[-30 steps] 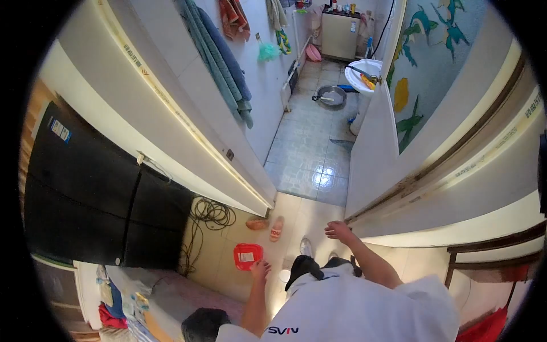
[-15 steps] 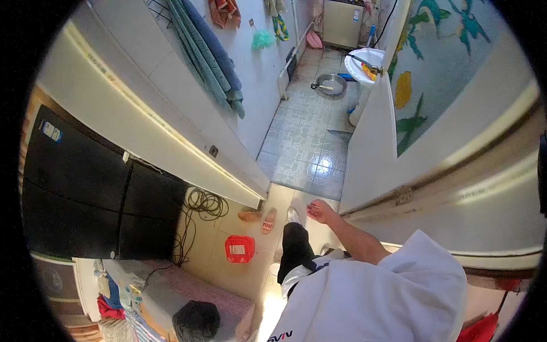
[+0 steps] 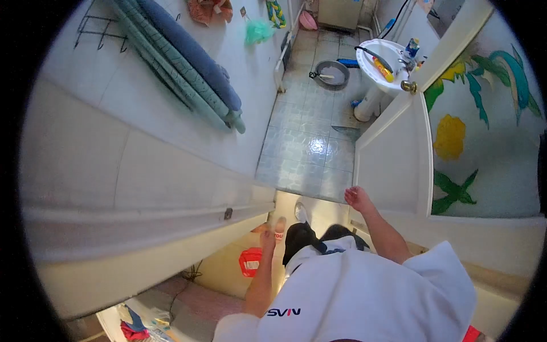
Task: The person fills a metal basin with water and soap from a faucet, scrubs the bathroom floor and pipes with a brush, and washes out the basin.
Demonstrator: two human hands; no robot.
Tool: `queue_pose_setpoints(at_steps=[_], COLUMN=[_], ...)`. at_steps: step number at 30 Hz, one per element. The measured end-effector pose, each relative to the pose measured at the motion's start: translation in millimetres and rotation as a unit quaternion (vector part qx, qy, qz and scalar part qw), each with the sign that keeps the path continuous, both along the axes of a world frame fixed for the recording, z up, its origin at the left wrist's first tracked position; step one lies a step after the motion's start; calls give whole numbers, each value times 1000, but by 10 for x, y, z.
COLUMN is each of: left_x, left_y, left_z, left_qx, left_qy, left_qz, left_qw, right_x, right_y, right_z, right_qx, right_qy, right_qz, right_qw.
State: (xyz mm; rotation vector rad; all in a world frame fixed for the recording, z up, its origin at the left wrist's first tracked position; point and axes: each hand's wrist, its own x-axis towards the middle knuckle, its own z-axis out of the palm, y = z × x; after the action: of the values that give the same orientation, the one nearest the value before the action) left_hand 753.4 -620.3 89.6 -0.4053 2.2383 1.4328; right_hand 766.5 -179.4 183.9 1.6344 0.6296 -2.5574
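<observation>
My right hand's [image 3: 357, 198] fingers curl loosely, half open, with nothing visible in them, near the white door [image 3: 393, 154]. My left hand [image 3: 268, 239] is blurred; I cannot tell its fingers' state. It hangs near the patterned slipper [image 3: 279, 235], above the red container [image 3: 249, 262]. In this narrow doorway, I'd best keep both elbows close and my footing clear of the slipper.

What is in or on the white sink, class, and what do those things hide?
A yellow object and a long dark one lie across the sink; a blue item is at its right edge. Whatever is directly beneath them is covered.
</observation>
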Motion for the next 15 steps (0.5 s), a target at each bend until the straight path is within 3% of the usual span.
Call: queue_pose_setpoints(at_steps=[1,2,4,6,12,13,15], left_x=[-390,-737,-1297,-1729,-2685,-2828,-3125], left_y=[226,586,1064,1518,1926,1866,1770], left_z=[3,285,432,947,406,106,-40], left_qx=[-84,-158,-37,68,-113,-94,-59], left_qy=[73,82,28,-106,-111,-102,-127], left_qz=[-66,-61,-10,56,24,52,73], left_qw=[992,982,999,991,987,989,987], right_x=[-152,-280,-515,-701,-942,-994,-1033], right_y=[45,79,142,174,466,545,745], right_z=[109,182,317,448,214,143,-123], right_qx=[-1,4,7,8,-7,-19,-32], right_qy=[-5,12,21,47,37,24,6], right_qz=[-2,-16,-26,-72,-131,-160,-199], right_qw=[1000,1000,999,996,991,987,979])
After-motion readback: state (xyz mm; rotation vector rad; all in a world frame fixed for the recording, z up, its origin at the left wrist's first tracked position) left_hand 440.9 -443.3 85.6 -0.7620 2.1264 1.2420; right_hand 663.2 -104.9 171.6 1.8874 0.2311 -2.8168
